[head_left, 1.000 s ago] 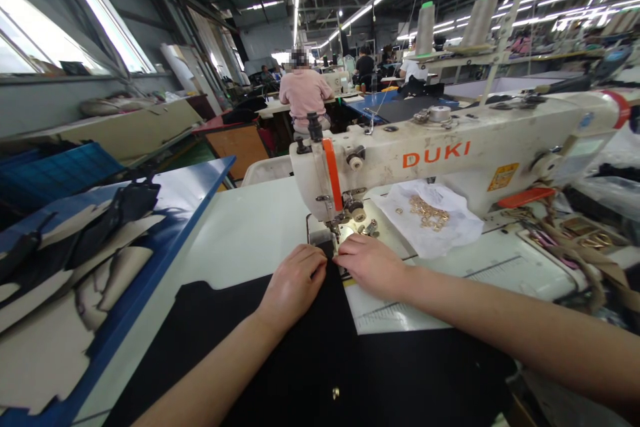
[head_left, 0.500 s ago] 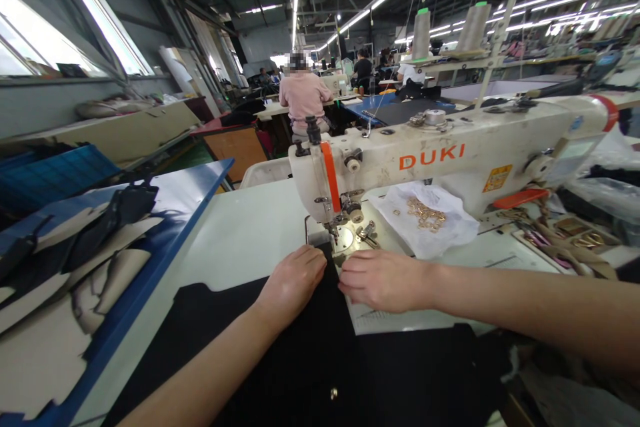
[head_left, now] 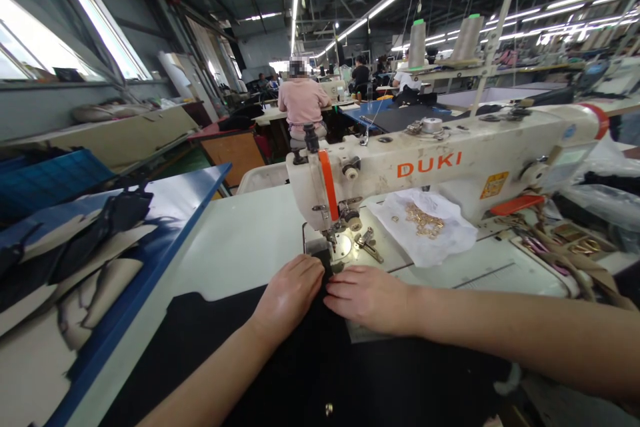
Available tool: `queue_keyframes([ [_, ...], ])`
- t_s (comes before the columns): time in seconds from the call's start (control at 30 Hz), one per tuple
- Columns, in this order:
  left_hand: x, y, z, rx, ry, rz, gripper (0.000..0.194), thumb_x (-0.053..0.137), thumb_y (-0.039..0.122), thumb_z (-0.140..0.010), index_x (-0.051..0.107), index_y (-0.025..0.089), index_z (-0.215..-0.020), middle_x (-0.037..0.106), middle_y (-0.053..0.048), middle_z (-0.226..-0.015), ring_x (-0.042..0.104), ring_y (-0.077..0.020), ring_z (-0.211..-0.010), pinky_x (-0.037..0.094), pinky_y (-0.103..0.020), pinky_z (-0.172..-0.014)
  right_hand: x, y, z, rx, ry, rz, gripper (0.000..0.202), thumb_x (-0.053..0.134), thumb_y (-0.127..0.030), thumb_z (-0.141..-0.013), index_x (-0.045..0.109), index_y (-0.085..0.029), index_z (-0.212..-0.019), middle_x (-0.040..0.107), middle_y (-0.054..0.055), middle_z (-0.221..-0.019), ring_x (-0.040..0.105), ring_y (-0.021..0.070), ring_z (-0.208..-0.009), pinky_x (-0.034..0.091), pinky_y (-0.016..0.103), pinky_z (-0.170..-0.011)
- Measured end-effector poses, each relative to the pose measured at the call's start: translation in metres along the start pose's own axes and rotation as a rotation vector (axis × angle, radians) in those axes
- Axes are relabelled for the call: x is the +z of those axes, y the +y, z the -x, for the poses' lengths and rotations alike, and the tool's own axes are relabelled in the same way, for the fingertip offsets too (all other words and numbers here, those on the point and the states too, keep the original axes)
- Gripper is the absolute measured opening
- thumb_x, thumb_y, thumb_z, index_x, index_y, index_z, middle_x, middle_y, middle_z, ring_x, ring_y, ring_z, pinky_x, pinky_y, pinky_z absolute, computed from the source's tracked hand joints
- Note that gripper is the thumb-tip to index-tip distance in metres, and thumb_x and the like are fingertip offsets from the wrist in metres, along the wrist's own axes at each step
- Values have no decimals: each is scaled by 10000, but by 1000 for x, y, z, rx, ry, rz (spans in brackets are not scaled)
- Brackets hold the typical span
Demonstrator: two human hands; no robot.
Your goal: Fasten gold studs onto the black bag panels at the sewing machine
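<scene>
A wide black fabric piece [head_left: 215,340] hangs over the front of the table, its narrow upper part lying by the needle area of a white sewing machine [head_left: 440,170]. My left hand [head_left: 291,290], fingers bent and together, presses and grips the fabric just left of the needle area. Close by on the right, my right hand [head_left: 373,299] has its fingers closed at the fabric's edge, the fingertips partly hidden. A small gold metal fitting [head_left: 329,408] shows on the fabric near the bottom of the view. The presser foot area [head_left: 334,240] is lit by a lamp.
White wrapping [head_left: 387,213] holds gold rings [head_left: 423,221] under the machine arm. A blue table [head_left: 200,190] with beige and black cut pieces [head_left: 30,360] stands left. Thread cones [head_left: 417,45] rise behind. A seated person in pink [head_left: 304,103] is ahead.
My right hand has moved slightly left and down, nearer my left hand. The fabric's right part now covers more of the table front. The view has shifted a little.
</scene>
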State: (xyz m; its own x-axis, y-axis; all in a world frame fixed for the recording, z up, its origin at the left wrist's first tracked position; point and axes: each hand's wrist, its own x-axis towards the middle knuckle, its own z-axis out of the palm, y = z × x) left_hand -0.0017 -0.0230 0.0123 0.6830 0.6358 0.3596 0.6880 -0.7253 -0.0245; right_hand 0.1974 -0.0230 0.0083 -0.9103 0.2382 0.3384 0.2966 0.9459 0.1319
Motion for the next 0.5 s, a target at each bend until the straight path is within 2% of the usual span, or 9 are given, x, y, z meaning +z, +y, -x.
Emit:
queue_keyframes([
  [0.2, 0, 0, -6, 103, 17, -37, 229, 370, 145, -935, 572, 160, -828, 608, -45, -808, 563, -183, -812, 500, -352, -818, -1, -12, 6, 93, -31, -126, 224, 468, -182, -905, 592, -121, -1082, 647, 126, -1086, 563, 195, -1047, 462, 320, -863],
  [0.5, 3, -5, -8, 115, 18, -29, 196, 397, 141, -923, 578, 154, -849, 616, -56, -842, 566, -189, -826, 509, -352, -823, 2, -12, 8, 135, -8, -174, 231, 465, -179, -904, 596, -128, -1088, 642, 126, -1113, 557, 195, -1071, 463, 323, -877],
])
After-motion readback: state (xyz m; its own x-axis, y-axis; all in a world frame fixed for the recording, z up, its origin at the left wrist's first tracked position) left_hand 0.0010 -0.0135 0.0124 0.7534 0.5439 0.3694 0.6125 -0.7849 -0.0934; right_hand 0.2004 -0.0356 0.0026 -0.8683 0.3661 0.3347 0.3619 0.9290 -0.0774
